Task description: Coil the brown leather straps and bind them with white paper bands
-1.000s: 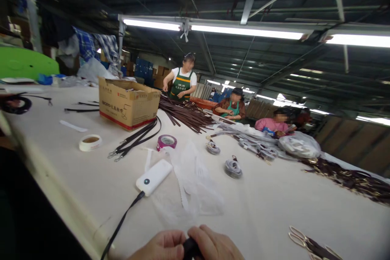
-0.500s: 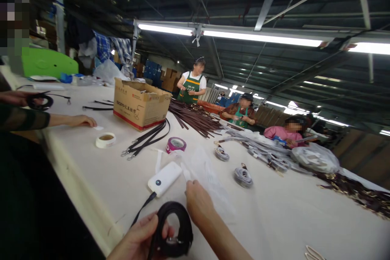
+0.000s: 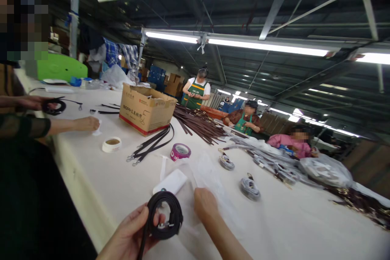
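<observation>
A coiled black strap [image 3: 178,215] with a metal clasp at its middle is gripped by my left hand [image 3: 131,227], fingers wrapped around its left side and a strap end hanging down. To its right, my right hand [image 3: 206,204] is closed on the edge of a thin clear plastic sheet [image 3: 210,170], which lies on the table. Just behind the coil is a white power bank [image 3: 173,180], partly covered by plastic. A purple tape roll [image 3: 180,151] lies beyond it, with black straps [image 3: 154,144] to the left.
A cardboard box [image 3: 146,109] and a white tape roll [image 3: 111,144] stand on the table [image 3: 91,174]. At the left, another person's hands hold a black coil [image 3: 54,106] and a white piece. Grey coils [image 3: 250,189] and brown straps [image 3: 198,124] lie farther off; several people work beyond.
The coiled strap and my left hand have shifted slightly left and up. My right hand has moved right with the plastic, which is lifted more. The neighbour's hand has raised a white piece.
</observation>
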`<state>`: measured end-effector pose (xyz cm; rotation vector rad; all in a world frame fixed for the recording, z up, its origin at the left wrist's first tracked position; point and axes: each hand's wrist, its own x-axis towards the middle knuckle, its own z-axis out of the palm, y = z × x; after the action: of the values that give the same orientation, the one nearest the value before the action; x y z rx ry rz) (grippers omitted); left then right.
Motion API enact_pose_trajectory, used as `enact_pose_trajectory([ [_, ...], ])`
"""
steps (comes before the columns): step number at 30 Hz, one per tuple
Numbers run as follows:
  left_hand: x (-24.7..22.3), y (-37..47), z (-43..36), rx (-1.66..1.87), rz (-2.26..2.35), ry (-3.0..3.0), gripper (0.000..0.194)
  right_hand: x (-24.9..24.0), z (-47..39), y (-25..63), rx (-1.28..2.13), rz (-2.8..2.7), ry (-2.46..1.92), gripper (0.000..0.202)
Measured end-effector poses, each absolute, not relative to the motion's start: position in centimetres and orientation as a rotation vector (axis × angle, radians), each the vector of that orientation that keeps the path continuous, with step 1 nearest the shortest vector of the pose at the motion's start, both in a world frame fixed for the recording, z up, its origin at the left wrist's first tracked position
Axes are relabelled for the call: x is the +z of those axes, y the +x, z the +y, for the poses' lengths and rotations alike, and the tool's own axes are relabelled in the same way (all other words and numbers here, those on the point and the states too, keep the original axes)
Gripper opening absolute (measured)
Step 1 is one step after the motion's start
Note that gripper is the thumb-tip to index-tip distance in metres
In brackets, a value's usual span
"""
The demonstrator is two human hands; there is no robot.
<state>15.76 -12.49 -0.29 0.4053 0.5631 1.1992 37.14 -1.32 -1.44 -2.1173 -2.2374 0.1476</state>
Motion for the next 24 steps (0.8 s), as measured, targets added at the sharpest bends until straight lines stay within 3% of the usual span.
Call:
enact_pose_trajectory([
  [6, -0.9, 15.3, -11.4, 1.230, 0.529, 0.398, 0.033, 0.9, -2.5, 36.4, 0.381, -2.030, -1.780, 0.024],
  [11, 0.7, 15.9, -10.2, 1.307, 0.579, 0.442, 0.036, 4.1, -5.7, 36.5, 0.859, -1.805, -1.450, 0.035],
  [15, 2.4, 17.2, -9.9, 1.344, 0.637, 0.726, 0.039, 3.8, -8.7, 38.1, 1.255, -1.681, -1.342, 0.041],
  [20, 2.7, 19.4, -10.0, 1.259, 0.706, 1.128, 0.038, 2.5, -10.8, 39.4, 0.884, -1.635, -1.400, 0.040],
  [24, 2.8, 20.8, -10.2, 1.212, 0.780, 1.323, 0.031, 2.4, -11.4, 39.9, 0.850, -1.507, -1.439, 0.036],
])
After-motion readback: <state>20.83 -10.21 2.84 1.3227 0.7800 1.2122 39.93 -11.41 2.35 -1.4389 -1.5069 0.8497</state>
